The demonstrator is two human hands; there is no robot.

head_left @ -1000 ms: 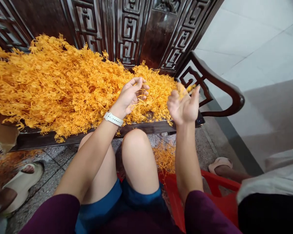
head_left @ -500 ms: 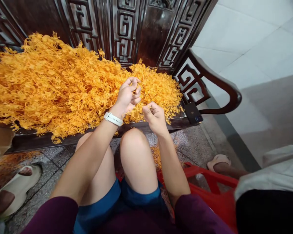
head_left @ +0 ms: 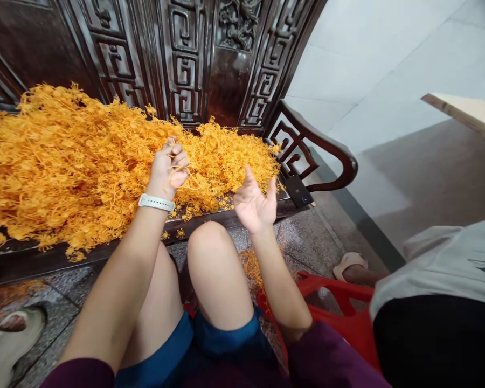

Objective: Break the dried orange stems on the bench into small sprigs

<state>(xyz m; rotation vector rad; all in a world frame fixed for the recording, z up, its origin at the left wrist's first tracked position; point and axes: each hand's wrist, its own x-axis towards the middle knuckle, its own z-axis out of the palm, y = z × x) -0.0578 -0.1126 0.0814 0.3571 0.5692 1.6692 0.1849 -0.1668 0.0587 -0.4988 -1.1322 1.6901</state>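
The left hand (head_left: 170, 166) is at the centre-left of the frame, in front of the orange pile (head_left: 84, 167). Its fingers are curled loosely towards the palm, with a narrow gap remaining. Thin orange strands (head_left: 173, 175) lie between the curled fingers and the palm; part of their length hangs clear below the fingers. The exact grip point is too small to tell.

The right hand (head_left: 256, 205) is right of centre, palm up. Its fingers and thumb are spread wide, and the visible palm is bare. The hand is near the right end of the pile; its fingertips overlap the pile in the view, and contact cannot be determined.

The pile extends from the left edge to right of centre. It consists of slender, flexible stems with frilled, branching heads, matt in finish and densely tangled. Small loose pieces lie along the front edge of the bench seat (head_left: 28, 264).

The bench is dark, glossy wood. The backrest (head_left: 229, 86), across the top of the frame, combines smooth panels with angular openwork fretwork. The curved armrest (head_left: 347, 171) is at the right end. A dark, flat, rectangular phone (head_left: 299, 191) rests beside its base. A pale strap with small holes, the wristband (head_left: 157, 203), encircles the left wrist.
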